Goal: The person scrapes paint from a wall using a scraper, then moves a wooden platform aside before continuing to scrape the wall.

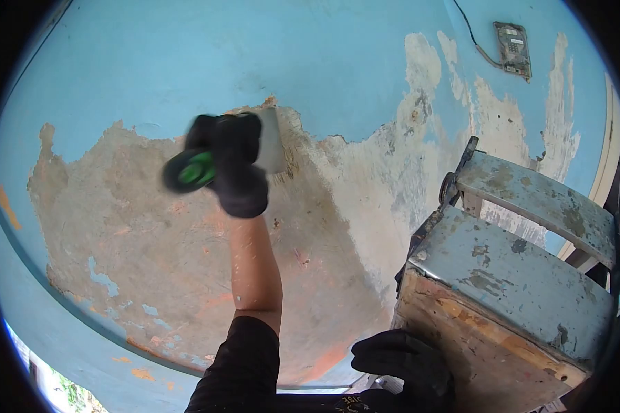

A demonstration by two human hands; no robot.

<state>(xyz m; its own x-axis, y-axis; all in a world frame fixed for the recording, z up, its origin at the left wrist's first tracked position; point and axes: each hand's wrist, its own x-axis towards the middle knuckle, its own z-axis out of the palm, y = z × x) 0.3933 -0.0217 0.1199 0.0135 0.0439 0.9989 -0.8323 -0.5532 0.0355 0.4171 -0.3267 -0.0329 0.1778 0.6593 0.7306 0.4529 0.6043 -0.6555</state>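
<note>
My left hand [233,162], in a black glove, is raised to the wall and closed around a wide scraper. Its green and black handle [191,172] sticks out to the left of my fist, slightly blurred. The flat grey scraper blade [274,141] lies against the wall at the ragged upper edge of the bare patch [241,275], where blue paint [241,55] meets exposed plaster. Low down, my right hand [403,365], also gloved in black, is beside the step ladder. Its fingers are loosely bent and appear to grip nothing; the palm is hidden.
A paint-spattered metal step ladder [510,282] stands close on the right, with a worn wooden board [468,330] at its near side. An old wall phone or keypad [513,49] with a cable hangs at upper right. A pale frame [606,138] runs down the right side.
</note>
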